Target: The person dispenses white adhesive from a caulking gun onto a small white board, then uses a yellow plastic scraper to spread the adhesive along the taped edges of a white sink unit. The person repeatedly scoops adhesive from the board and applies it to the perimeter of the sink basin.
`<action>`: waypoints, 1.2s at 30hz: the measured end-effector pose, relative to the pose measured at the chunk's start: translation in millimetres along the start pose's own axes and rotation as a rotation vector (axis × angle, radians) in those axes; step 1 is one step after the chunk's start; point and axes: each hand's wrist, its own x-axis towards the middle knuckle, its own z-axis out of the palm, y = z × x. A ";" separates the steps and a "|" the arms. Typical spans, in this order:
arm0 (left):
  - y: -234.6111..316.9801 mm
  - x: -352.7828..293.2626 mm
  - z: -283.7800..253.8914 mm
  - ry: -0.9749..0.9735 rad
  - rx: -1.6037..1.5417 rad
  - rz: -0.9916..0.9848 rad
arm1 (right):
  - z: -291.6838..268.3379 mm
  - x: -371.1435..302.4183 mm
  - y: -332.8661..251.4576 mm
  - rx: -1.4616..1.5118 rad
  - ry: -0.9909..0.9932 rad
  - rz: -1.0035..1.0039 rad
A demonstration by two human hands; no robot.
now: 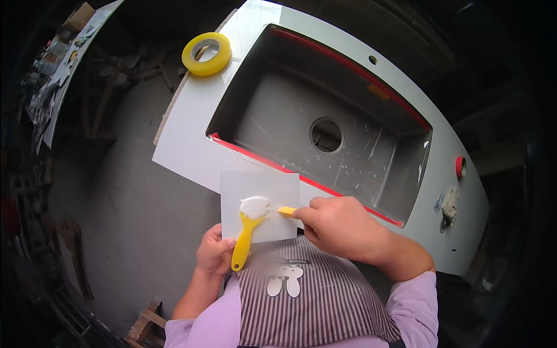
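Note:
My left hand [213, 253] holds a small square white tile [258, 194] from below, together with a yellow plastic scraper [246, 239] whose blade lies on the tile. A blob of white paste [254, 206] sits on the scraper's blade. My right hand [341, 226] grips a second small yellow tool [286, 211] whose tip touches the paste. Both hands are just in front of the near edge of a white countertop [185, 152] with a sunken grey sink [301, 124].
A roll of yellow tape [206, 53] lies on the countertop's far left corner. Red strips [255, 158] line the sink's near and far rims. A red cap [460, 167] and a crumpled rag [449, 204] rest at the right. Grey floor lies to the left; cluttered bench [58, 75] far left.

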 end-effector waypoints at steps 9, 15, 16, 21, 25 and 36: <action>-61.5 -17.9 29.4 0.044 -0.098 0.063 | -0.6 -32.1 22.0 0.161 0.134 -0.129; -99.2 -24.4 38.9 0.058 -0.123 0.101 | -2.4 -55.0 33.4 0.026 -0.085 -0.085; -105.3 -25.3 38.7 0.079 -0.118 0.110 | -4.2 -57.8 35.3 -0.020 -0.153 -0.057; -117.5 -35.5 38.2 0.174 -0.140 0.213 | -0.7 -76.8 89.1 0.341 0.165 -0.050; -117.0 -48.0 19.0 0.234 -0.167 0.376 | 25.5 -89.8 152.6 0.846 0.057 0.308; -117.6 -59.8 5.3 0.160 -0.359 0.489 | 85.6 -57.8 158.9 0.962 0.024 0.364</action>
